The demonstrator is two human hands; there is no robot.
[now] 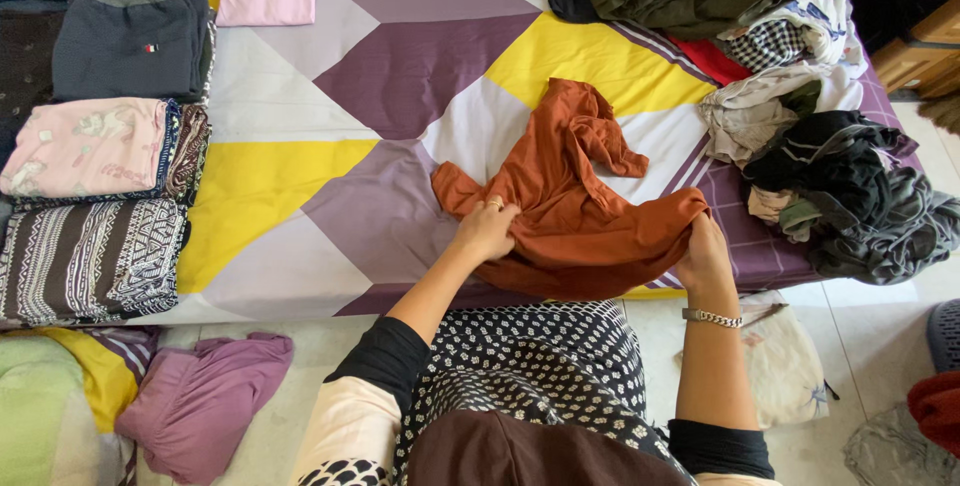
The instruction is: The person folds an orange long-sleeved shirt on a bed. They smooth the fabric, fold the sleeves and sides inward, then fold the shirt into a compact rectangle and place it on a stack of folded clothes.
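Surface: a bed (420,66) covered with a sheet of purple, yellow, white and grey geometric blocks, filling most of the frame.
Main garment: a rust-orange garment (575,196) lies crumpled at the centre of the frame, near the bed's lower edge.
Left hand: the left hand (487,229), just left of centre, is closed on the garment's left edge, fingers curled into the cloth.
Right hand: the right hand (703,251), to the right of centre, pinches the garment's lower right corner, fingers folded around the fabric; a silver chain bracelet (712,318) sits on that wrist.
Folded stack: along the left edge of the frame lie folded clothes, among them a dark grey piece (130,41), a pink printed one (85,146) and a black-and-white patterned one (90,256).
Unsorted heap: in the upper right of the frame is a loose pile of clothes (800,116), with olive green, checked, cream and black items tangled together.
Floor: at lower left a mauve garment (200,396) lies on the tiled floor.
Person: a dotted black-and-white garment (540,356) shows at the bottom centre.
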